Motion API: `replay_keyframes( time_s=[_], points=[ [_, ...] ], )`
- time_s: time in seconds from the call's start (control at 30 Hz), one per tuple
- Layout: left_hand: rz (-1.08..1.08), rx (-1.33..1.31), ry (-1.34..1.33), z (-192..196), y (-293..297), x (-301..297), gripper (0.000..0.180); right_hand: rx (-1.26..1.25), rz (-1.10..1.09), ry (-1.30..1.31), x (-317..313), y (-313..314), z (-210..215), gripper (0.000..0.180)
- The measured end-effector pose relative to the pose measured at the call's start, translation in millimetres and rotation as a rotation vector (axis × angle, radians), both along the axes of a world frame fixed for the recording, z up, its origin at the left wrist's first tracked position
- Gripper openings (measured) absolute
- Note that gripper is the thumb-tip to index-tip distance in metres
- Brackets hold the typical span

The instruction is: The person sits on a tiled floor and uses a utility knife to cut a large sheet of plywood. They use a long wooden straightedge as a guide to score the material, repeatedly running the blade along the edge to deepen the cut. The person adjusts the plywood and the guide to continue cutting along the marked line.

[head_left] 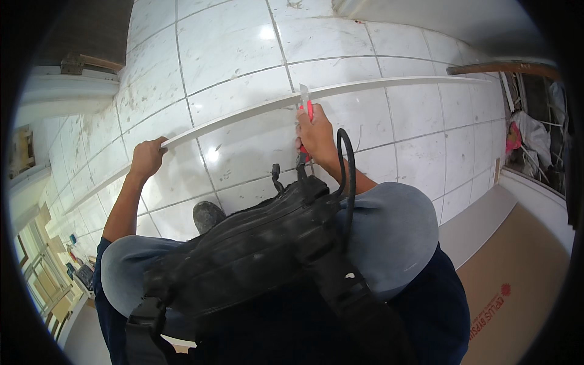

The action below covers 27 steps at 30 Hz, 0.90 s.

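A long thin white strip (243, 115) lies across the white tiled floor, running from lower left to upper right. My left hand (148, 157) presses down on it near its left part. My right hand (315, 135) is closed around a red-handled utility knife (306, 103), whose blade tip meets the strip near its middle. My knees, in grey trousers, and a black chest harness (255, 249) fill the lower part of the head view. The dark toe of my shoe (207, 214) shows between the arms.
A brown cardboard sheet (517, 286) lies at the lower right beside a pale board. Clutter and bags (535, 134) sit at the right edge near a wooden bar. A white ledge (67, 88) is at the upper left; window frames show at the lower left.
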<state>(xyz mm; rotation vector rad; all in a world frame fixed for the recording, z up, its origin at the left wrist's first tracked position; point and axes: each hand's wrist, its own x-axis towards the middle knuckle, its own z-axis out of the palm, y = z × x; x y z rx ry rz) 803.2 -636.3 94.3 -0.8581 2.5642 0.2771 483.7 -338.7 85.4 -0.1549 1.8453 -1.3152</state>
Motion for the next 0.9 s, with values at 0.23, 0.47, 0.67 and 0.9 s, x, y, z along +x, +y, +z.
replay_keyframes(
  time_s=[0.23,0.47,0.67,0.9],
  points=[
    [0.004,0.033,0.014,-4.4,-6.3,-0.1,0.027,-0.06,-0.112,-0.123,-12.9,3.0,-2.9,0.028],
    [-0.073,-0.035,0.034,-1.7,-5.9,5.2,0.032,-0.03,0.314,-0.072,10.8,-12.0,4.4,0.03],
    [-0.131,-0.076,-0.014,-31.4,-37.5,51.4,0.036,-0.16,0.74,0.078,11.9,-8.3,13.6,0.046],
    [0.011,-0.087,-0.181,-0.8,-52.1,107.0,0.038,0.016,-0.438,0.219,-166.9,116.8,-23.6,0.025]
  ],
)
